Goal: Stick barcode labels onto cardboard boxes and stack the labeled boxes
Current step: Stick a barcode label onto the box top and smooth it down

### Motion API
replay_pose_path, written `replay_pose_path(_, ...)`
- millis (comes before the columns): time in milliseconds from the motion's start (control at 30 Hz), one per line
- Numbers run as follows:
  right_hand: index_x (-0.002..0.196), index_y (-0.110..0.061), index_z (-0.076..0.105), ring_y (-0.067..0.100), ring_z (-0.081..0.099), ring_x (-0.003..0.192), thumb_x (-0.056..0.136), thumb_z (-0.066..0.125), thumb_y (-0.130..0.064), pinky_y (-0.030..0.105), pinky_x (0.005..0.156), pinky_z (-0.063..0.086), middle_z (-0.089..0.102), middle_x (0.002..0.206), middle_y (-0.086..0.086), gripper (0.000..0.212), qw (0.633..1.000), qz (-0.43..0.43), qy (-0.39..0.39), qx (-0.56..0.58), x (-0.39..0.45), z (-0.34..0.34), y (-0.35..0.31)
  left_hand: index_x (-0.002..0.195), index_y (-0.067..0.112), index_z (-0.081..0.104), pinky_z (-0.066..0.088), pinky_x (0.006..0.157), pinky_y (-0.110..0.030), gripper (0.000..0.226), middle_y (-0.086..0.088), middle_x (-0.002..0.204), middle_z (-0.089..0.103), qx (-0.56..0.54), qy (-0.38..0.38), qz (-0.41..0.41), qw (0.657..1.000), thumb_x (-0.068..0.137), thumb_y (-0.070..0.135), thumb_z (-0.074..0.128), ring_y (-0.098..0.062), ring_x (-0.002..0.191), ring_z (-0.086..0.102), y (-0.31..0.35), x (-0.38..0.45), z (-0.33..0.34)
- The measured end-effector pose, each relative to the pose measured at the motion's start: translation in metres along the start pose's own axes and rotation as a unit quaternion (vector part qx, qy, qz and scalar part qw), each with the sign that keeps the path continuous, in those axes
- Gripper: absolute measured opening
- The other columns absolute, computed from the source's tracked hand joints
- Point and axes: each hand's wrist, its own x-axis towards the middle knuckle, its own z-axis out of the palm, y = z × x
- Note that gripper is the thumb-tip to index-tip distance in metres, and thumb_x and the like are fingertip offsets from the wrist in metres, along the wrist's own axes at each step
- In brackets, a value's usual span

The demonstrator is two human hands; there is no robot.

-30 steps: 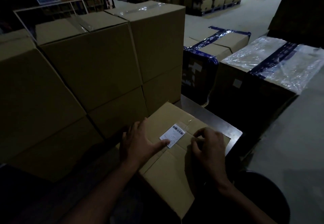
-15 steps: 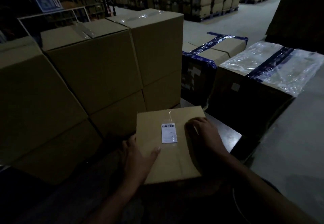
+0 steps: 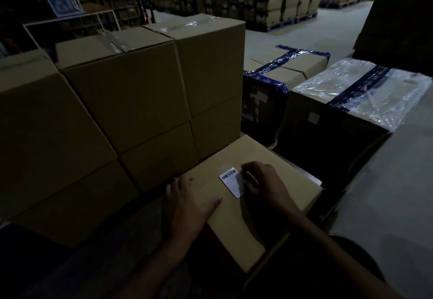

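Observation:
A flat cardboard box (image 3: 262, 158) lies in front of me on a dark surface. A white barcode label (image 3: 232, 181) is on its top face. My left hand (image 3: 187, 201) rests on the box's left edge, thumb stretched across the top toward the label. My right hand (image 3: 263, 185) sits on the box just right of the label, with curled fingertips touching the label's right edge. Whether it pinches the label is too dark to tell.
A stack of large taped cardboard boxes (image 3: 131, 92) rises close on the left and behind. Boxes with blue tape (image 3: 284, 71) and plastic wrap (image 3: 358, 92) stand to the right. Grey floor (image 3: 398, 193) lies at the right, pallets of boxes (image 3: 281, 1) far back.
The box has turned on the surface between frames. My right hand moved from the box's right side onto the label's edge; my left hand shifted along the left edge.

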Motion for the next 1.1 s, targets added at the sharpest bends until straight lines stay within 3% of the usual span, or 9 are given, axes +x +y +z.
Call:
replay_pose_path(67, 0.116, -0.023, 0.060, 0.009, 0.049, 0.100, 0.090, 0.065, -0.027, 0.026, 0.083, 0.046, 0.051, 0.099, -0.015, 0.027, 0.998, 0.036, 0.049, 0.000, -0.021, 0.000, -0.003, 0.134, 0.026, 0.044, 0.038, 0.098, -0.040, 0.098, -0.002, 0.134, 0.047, 0.018, -0.002, 0.036, 0.999, 0.057, 0.082, 0.068, -0.023, 0.126, 0.037, 0.003, 0.020, -0.001)
replay_pose_path(167, 0.105, -0.025, 0.058, 0.008, 0.044, 0.092, 0.084, 0.070, -0.024, 0.026, 0.076, 0.037, 0.051, 0.093, -0.014, 0.024, 0.992, 0.073, 0.099, -0.007, -0.046, 0.000, -0.009, 0.156, 0.029, 0.019, 0.015, 0.120, -0.044, 0.126, -0.003, 0.160, 0.023, 0.023, -0.093, 0.090, 0.991, 0.055, 0.083, 0.072, -0.020, 0.148, 0.008, 0.006, 0.049, 0.003)
replay_pose_path(233, 0.102, -0.027, 0.056, 0.009, 0.043, 0.091, 0.081, 0.072, -0.023, 0.029, 0.078, 0.039, 0.052, 0.092, -0.014, 0.027, 0.990, 0.077, 0.115, -0.015, -0.056, 0.004, -0.013, 0.159, 0.031, 0.005, 0.004, 0.123, -0.045, 0.134, 0.002, 0.167, 0.006, 0.027, -0.161, 0.097, 0.982, 0.055, 0.084, 0.072, -0.018, 0.152, -0.004, 0.010, 0.062, 0.004)
replay_pose_path(333, 0.101, -0.029, 0.054, 0.007, 0.042, 0.091, 0.079, 0.073, -0.027, 0.028, 0.078, 0.037, 0.050, 0.092, -0.016, 0.029, 0.991, 0.064, 0.117, -0.028, -0.057, 0.007, -0.016, 0.158, 0.034, 0.007, 0.013, 0.120, -0.048, 0.135, 0.002, 0.166, 0.012, 0.042, -0.218, 0.083, 0.972, 0.050, 0.093, 0.062, -0.022, 0.151, 0.014, 0.017, 0.067, 0.006)
replay_pose_path(467, 0.103, -0.030, 0.058, 0.001, 0.038, 0.088, 0.079, 0.072, -0.029, 0.026, 0.078, 0.034, 0.046, 0.090, -0.023, 0.028, 0.994, 0.033, 0.094, -0.035, -0.043, -0.004, -0.012, 0.155, 0.032, 0.016, 0.019, 0.116, -0.048, 0.122, -0.002, 0.158, 0.028, 0.073, -0.160, 0.035, 0.984, 0.058, 0.092, 0.059, -0.027, 0.143, 0.029, 0.020, 0.047, 0.009)
replay_pose_path(633, 0.104, -0.029, 0.060, 0.012, 0.052, 0.095, 0.078, 0.072, -0.033, 0.029, 0.075, 0.036, 0.061, 0.096, -0.018, 0.029, 0.999, -0.002, 0.005, -0.047, -0.014, -0.012, -0.001, 0.152, 0.029, 0.019, 0.024, 0.113, -0.046, 0.124, -0.004, 0.155, 0.032, 0.081, -0.093, 0.003, 0.992, 0.054, 0.095, 0.055, -0.027, 0.140, 0.032, 0.020, 0.028, 0.014)
replay_pose_path(800, 0.090, -0.029, 0.055, 0.014, 0.048, 0.089, 0.080, 0.070, -0.026, 0.029, 0.073, 0.029, 0.045, 0.078, -0.019, 0.019, 0.997, 0.039, 0.056, -0.040, -0.016, 0.003, -0.013, 0.152, 0.029, 0.022, 0.025, 0.111, -0.044, 0.128, 0.000, 0.152, 0.037, 0.086, -0.072, 0.010, 0.994, 0.048, 0.099, 0.048, -0.024, 0.137, 0.037, 0.018, 0.025, 0.014)
replay_pose_path(933, 0.096, -0.033, 0.050, 0.013, 0.049, 0.092, 0.075, 0.076, -0.024, 0.027, 0.077, 0.039, 0.053, 0.089, -0.012, 0.036, 0.996, 0.061, 0.048, 0.033, -0.016, 0.002, -0.004, 0.152, 0.029, 0.024, 0.026, 0.110, -0.042, 0.131, 0.001, 0.151, 0.038, 0.085, -0.063, 0.020, 0.994, 0.045, 0.103, 0.037, -0.022, 0.136, 0.038, 0.016, 0.024, 0.015)
replay_pose_path(1100, 0.098, -0.029, 0.047, 0.008, 0.038, 0.089, 0.077, 0.071, -0.025, 0.028, 0.075, 0.026, 0.055, 0.094, -0.008, 0.033, 0.997, 0.038, 0.062, -0.023, -0.017, 0.011, -0.007, 0.153, 0.029, 0.024, 0.025, 0.111, -0.043, 0.133, 0.001, 0.152, 0.037, 0.085, -0.059, 0.022, 0.994, 0.043, 0.104, 0.030, -0.021, 0.136, 0.037, 0.014, 0.023, 0.016)
